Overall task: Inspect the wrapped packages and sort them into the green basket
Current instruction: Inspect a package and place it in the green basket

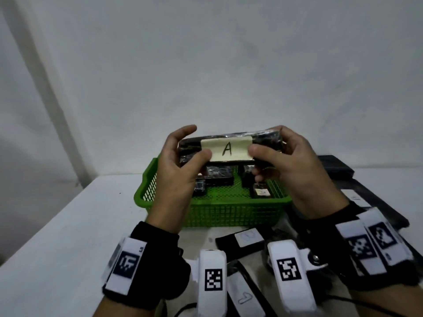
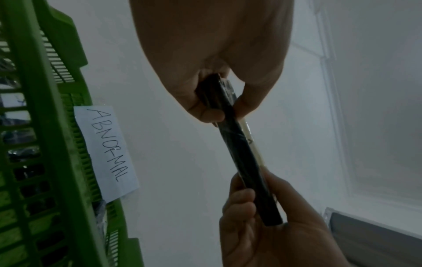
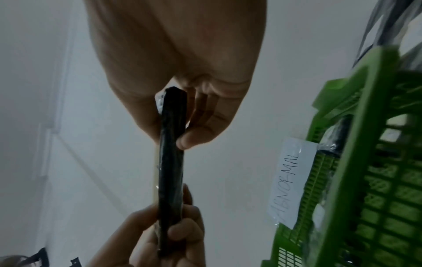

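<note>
Both hands hold up a flat black wrapped package [image 1: 190, 146] with a pale label marked "A", above the green basket [image 1: 219, 213]. My left hand [image 1: 183, 156] pinches its left end between thumb and fingers; my right hand [image 1: 272, 154] pinches its right end. The wrist views show the package edge-on [image 2: 242, 153] [image 3: 171, 171], gripped at both ends by my left hand [image 2: 210, 108] and right hand [image 3: 180, 133]. Several small black wrapped packages [image 1: 217, 177] lie inside the basket. A paper tag reading "ABNORMAL" [image 2: 107, 150] [image 3: 290, 180] hangs on the basket's outer wall [image 2: 45, 144] [image 3: 376, 180].
More flat black packages with white labels [image 1: 242, 239] lie on the white table [image 1: 57, 248] in front of and to the right of the basket. Dark flat items [image 1: 338, 168] are stacked at the back right. A white wall stands close behind the table.
</note>
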The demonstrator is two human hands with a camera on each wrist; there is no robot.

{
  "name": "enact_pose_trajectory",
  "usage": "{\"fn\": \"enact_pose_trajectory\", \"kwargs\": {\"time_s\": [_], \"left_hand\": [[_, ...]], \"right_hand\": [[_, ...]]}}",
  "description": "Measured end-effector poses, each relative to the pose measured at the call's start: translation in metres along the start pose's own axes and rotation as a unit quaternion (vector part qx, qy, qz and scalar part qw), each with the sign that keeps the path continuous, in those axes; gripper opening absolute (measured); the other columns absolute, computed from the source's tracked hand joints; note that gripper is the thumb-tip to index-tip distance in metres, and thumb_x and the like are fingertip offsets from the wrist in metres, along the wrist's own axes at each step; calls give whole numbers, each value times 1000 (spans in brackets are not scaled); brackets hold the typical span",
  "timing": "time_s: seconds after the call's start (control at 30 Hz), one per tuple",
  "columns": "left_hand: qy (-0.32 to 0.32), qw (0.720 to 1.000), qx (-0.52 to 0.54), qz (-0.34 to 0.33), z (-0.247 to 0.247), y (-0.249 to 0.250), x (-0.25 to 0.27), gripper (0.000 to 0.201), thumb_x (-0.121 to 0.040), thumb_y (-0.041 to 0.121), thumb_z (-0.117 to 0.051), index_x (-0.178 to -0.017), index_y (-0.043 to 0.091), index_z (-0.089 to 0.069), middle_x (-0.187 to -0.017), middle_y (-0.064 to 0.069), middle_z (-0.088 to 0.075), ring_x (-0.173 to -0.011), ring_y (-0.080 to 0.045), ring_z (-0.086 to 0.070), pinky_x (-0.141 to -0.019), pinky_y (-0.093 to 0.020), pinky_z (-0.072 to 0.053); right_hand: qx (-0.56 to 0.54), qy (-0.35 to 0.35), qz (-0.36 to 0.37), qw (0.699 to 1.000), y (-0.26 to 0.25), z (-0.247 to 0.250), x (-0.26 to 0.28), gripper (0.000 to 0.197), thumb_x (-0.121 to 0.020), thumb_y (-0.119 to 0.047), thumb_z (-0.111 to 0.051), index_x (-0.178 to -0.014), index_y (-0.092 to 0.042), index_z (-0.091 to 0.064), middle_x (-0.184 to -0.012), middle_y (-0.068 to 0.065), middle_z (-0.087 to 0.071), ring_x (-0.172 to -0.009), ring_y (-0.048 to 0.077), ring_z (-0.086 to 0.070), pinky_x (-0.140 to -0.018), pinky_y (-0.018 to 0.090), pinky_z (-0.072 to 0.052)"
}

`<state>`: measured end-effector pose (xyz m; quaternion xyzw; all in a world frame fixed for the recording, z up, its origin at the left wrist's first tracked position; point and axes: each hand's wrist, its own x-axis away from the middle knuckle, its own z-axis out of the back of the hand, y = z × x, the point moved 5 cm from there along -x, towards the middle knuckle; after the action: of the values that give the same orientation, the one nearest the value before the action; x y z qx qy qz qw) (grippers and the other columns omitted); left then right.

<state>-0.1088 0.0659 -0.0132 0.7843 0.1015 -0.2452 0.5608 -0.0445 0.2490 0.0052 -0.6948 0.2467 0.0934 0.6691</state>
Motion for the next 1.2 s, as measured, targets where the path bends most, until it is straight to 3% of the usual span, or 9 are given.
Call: {"fn": "enact_pose_trajectory", "kwargs": {"time_s": [0.2,0.43,0.57,0.63,0.77,0.9,1.03,1.13,1.2], "left_hand": [[-40,998,-12,43,-4,17,-2,36,-90,1,-66,-122,15,-60,-97,2,-63,-85,-17,-70,-56,-25,-56],[-62,995,-83,13,-16,21,9,22,-87,0,-69,-95,12,-52,-72,0,-64,-42,-17,-55,-38,-23,-41],[-30,992,-121,-8,-18,18,13,22,-87,5,-70,-94,16,-52,-75,-1,-61,-41,-11,-49,-38,-25,-39],[-34,992,-121,-3,-15,20,12,20,-88,6,-70,-96,15,-54,-75,1,-61,-44,-11,-49,-40,-26,-43],[-69,993,-92,30,-6,27,8,9,-94,19,-64,-97,16,-57,-93,0,-69,-66,-20,-68,-47,-27,-52],[-90,991,-92,35,2,27,4,16,-91,8,-67,-89,17,-54,-98,-7,-65,-83,-20,-69,-66,-36,-62],[-136,983,-113,44,-2,20,3,25,-76,13,-72,-83,19,-49,-108,-2,-76,-90,-21,-69,-80,-38,-60],[-139,977,-157,24,-4,18,4,29,-77,11,-75,-85,21,-49,-108,-2,-77,-93,-26,-71,-85,-49,-56],[-137,976,-169,15,-5,16,5,32,-82,-2,-74,-90,18,-49,-103,-2,-77,-89,-22,-72,-78,-43,-55]], "right_hand": [[41,-19,15,999,-16,-2,-13,20,-82,-6,-77,-85,-13,-58,-70,-3,-70,-55,19,-64,-51,28,-53],[175,3,39,984,-21,9,-3,31,-75,-16,-86,-89,-9,-58,-71,9,-70,-56,22,-64,-44,25,-45],[240,45,53,968,-15,10,-2,34,-70,-30,-88,-84,-19,-60,-78,3,-74,-70,24,-73,-67,48,-61],[270,65,69,958,-17,6,1,34,-71,-35,-87,-85,-22,-59,-80,-4,-72,-75,17,-72,-73,48,-61],[356,69,76,929,-19,0,4,39,-76,-50,-78,-98,-26,-57,-87,-15,-65,-81,1,-63,-71,29,-50],[232,-9,12,973,-7,-5,1,48,-73,-65,-70,-96,-24,-61,-77,-13,-63,-59,2,-55,-57,24,-45],[210,17,54,976,-12,1,-1,27,-83,-43,-76,-90,-18,-68,-72,-2,-65,-54,10,-54,-48,26,-48],[243,-6,51,969,-9,5,-2,30,-77,-44,-81,-94,-22,-69,-79,-3,-71,-62,8,-61,-58,29,-54],[272,10,61,960,-9,4,-2,28,-75,-40,-84,-91,-23,-68,-77,-9,-71,-65,6,-65,-62,26,-55]]}}
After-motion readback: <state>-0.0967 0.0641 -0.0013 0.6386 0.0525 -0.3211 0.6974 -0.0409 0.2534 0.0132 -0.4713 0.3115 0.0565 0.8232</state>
